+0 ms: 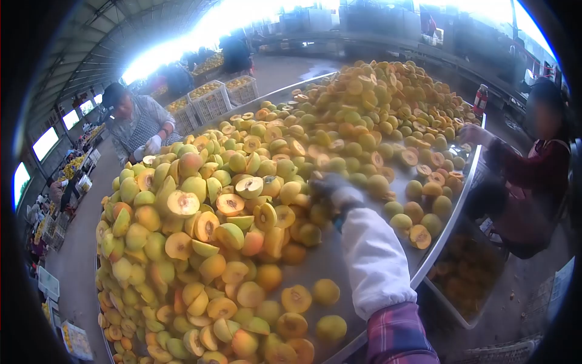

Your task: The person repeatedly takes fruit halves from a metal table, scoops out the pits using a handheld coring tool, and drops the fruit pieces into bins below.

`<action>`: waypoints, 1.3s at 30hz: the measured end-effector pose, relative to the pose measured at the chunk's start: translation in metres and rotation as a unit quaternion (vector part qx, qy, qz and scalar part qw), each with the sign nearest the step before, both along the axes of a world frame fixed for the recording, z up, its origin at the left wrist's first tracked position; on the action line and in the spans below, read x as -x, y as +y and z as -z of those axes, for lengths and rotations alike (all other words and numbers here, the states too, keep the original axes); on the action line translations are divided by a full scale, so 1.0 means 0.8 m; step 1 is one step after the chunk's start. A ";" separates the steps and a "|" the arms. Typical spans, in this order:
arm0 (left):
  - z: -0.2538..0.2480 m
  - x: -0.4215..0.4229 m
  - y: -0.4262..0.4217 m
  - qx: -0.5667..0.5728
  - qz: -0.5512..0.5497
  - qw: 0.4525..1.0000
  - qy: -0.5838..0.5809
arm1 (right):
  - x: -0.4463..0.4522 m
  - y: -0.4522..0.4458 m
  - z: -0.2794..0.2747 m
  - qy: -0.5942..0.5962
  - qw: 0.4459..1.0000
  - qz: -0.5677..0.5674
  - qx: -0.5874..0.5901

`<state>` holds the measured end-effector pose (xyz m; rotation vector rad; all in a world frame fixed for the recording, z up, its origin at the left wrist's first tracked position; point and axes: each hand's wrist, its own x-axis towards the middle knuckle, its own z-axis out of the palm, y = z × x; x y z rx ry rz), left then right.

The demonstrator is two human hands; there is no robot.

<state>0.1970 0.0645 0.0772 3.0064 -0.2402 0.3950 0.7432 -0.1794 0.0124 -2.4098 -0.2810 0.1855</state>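
Note:
A large heap of halved yellow peaches (183,203) covers a metal table (379,239); several show red-brown pit hollows in their cut faces. My right hand (332,187), in a dark glove, reaches from the lower right into the middle of the heap. It touches or hovers just over the peach halves there; motion blur hides its fingers, so what it holds, if anything, does not show. A white sleeve cover (376,261) and a plaid cuff (400,337) clothe that arm. My left hand is out of view.
The table's raised metal rim (445,233) runs along the right, with a crate of fruit (467,273) below. Co-workers stand at the left (142,118) and sit at the right (533,170). A bottle (481,98) stands by the far right rim. Crates (209,103) hold fruit behind.

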 end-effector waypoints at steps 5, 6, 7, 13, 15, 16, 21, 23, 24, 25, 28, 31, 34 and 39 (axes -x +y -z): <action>0.002 0.001 0.002 -0.010 0.015 0.999 -0.033 | 0.103 0.006 -0.029 0.077 0.997 0.018 -0.011; 0.000 0.001 0.001 -0.022 0.010 0.999 -0.036 | 0.127 0.004 -0.034 0.095 0.992 0.027 -0.083; 0.000 0.004 0.000 -0.032 0.007 0.999 -0.037 | 0.156 0.002 -0.034 0.114 0.981 0.039 -0.153; 0.052 0.007 0.021 -0.053 -0.028 0.994 -0.088 | 0.248 0.086 -0.051 0.028 0.973 -0.107 -0.201; 0.053 0.009 0.026 -0.100 0.001 0.992 -0.074 | 0.299 0.134 -0.073 0.039 0.972 -0.076 -0.219; 0.046 0.007 0.019 -0.072 -0.022 0.994 -0.080 | 0.339 0.155 -0.099 0.040 0.984 -0.050 -0.168; 0.031 0.015 0.014 -0.040 -0.042 0.994 -0.092 | 0.447 0.241 -0.163 -0.047 0.995 -0.088 -0.024; 0.035 0.018 0.013 -0.028 -0.042 0.995 -0.089 | 0.463 0.252 -0.184 -0.011 0.986 -0.167 -0.018; 0.041 0.019 0.015 -0.023 -0.043 0.994 -0.093 | 0.468 0.249 -0.189 -0.022 0.971 -0.238 0.003; 0.048 0.019 0.017 -0.026 -0.046 0.994 -0.098 | 0.478 0.238 -0.202 -0.033 0.950 -0.309 0.025; 0.073 0.011 0.021 -0.029 -0.063 0.991 -0.116 | 0.497 0.216 -0.206 -0.072 0.966 -0.249 -0.010; 0.105 0.000 0.030 -0.042 -0.089 0.985 -0.143 | 0.467 0.174 -0.178 -0.072 0.979 -0.174 -0.078; 0.170 -0.007 0.068 -0.138 -0.099 0.966 -0.193 | 0.432 0.111 -0.144 -0.045 0.995 -0.084 -0.037; 0.055 0.002 0.018 -0.039 -0.063 0.990 -0.124 | 0.339 0.024 -0.105 -0.021 0.999 -0.006 -0.025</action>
